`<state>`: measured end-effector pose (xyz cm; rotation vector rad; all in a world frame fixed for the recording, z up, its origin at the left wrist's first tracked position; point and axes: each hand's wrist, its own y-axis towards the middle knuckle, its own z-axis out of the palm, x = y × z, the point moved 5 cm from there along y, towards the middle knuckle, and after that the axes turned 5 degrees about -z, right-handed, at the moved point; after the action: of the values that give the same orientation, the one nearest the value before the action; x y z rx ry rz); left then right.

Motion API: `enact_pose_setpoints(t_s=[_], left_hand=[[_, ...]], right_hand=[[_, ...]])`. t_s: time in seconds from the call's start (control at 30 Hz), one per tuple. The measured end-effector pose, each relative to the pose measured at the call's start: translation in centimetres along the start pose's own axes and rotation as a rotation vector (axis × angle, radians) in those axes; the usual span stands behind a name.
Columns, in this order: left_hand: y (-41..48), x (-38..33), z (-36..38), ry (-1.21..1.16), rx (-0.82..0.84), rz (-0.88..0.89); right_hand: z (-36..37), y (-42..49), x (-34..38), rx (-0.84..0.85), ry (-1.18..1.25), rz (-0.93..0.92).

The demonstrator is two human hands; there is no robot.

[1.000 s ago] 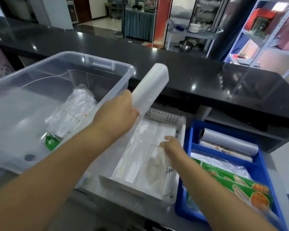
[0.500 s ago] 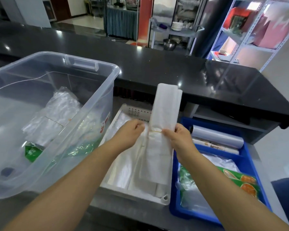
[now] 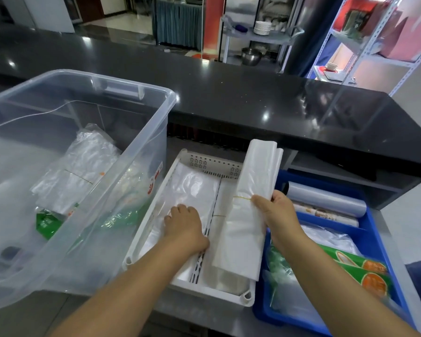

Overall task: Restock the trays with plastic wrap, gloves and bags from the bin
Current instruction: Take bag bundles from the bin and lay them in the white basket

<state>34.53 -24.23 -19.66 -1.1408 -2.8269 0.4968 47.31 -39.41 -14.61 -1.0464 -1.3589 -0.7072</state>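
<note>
My right hand [image 3: 278, 215] grips a long white bundle of plastic bags [image 3: 247, 227], tied with a thin yellow band, over the right side of the white tray [image 3: 243, 297]. My left hand [image 3: 184, 226] rests knuckles-up on the clear bags [image 3: 195, 190] lying in the tray's left half. The clear bin [image 3: 141, 152] on the left holds more bag packets [image 3: 83, 166] and a green packet [image 3: 46, 223]. The blue tray [image 3: 372, 227] on the right holds plastic wrap rolls [image 3: 326, 198] and green boxes [image 3: 365, 268].
A black counter [image 3: 229, 98] runs across behind the trays, with a shelf recess under its right end. Beyond it stand a metal cart with plates [image 3: 263, 27] and a shelving rack [image 3: 374, 45]. The trays sit on a grey steel surface [image 3: 204, 317].
The bundle came out of the bin in my left hand, passed to both hands, and now only my right hand holds it. My left hand dropped onto the bags in the white tray.
</note>
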Motion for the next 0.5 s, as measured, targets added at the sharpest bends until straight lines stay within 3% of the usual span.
enact_pose_setpoints(t_s=[0.5], left_hand=[[-0.8, -0.77, -0.29, -0.004, 0.038, -0.02]], right_hand=[[0.82, -0.83, -0.76, 0.023, -0.017, 0.042]])
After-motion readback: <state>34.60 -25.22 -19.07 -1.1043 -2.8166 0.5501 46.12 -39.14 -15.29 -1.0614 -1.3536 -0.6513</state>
